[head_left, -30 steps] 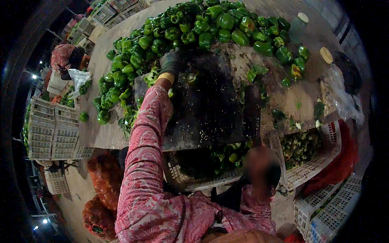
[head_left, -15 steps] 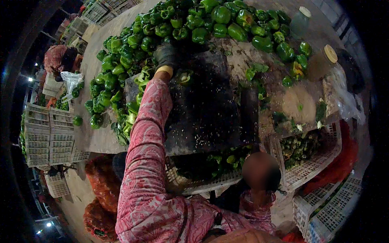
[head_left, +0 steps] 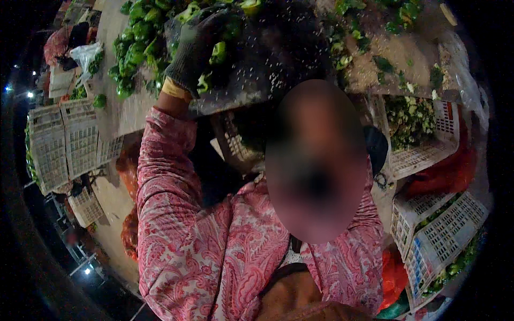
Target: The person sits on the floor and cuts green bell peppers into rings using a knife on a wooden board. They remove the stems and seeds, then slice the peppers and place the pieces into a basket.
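My left hand, in a dark knitted glove with a yellow cuff, is at the dark board, its fingers curled over dark green matter I cannot clearly make out. Cut pepper pieces lie beside it, and a heap of green bell peppers is to its left. Pale seeds are scattered over the board. My right hand is hidden by a large blurred patch at centre right; only part of its pink patterned sleeve shows.
A wooden table carries the board. A crate of leafy scraps and another crate sit below its edge. Stacked crates stand left, with mesh sacks on the floor. Another person bends at upper left.
The view has tipped down, so table and peppers sit higher in the picture. My left forearm is more bent, the hand nearer me. The blurred patch has grown.
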{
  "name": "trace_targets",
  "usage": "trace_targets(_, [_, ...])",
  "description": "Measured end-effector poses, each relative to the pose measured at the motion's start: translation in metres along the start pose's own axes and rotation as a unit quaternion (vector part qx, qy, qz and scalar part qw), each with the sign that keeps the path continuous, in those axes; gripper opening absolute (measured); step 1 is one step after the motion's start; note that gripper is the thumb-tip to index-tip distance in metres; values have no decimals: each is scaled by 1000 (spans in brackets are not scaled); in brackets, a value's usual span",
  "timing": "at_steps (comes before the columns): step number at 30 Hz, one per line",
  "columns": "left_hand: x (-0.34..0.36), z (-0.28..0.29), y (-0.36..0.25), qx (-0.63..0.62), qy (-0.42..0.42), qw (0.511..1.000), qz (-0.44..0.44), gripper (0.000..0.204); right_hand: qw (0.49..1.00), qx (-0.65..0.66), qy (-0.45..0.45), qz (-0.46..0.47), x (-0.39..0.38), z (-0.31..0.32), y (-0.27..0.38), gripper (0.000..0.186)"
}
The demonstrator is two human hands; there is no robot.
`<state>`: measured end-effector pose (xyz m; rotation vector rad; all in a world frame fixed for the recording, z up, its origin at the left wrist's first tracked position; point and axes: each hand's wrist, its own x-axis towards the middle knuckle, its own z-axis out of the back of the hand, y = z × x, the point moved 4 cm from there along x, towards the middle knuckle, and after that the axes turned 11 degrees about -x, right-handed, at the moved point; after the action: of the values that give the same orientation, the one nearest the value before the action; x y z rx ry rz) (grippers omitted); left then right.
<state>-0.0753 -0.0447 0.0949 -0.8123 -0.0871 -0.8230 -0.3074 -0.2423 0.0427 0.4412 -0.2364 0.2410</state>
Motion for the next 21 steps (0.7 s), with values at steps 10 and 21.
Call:
trace_targets(10, [-84,8,-44,-177,7,983,49,47,675,557,436,209,-87,-56,144,37])
trace_targets(21, [-104,-32,-37,-499,5,829,253,33,510,726,420,192,-105,-72,166,53])
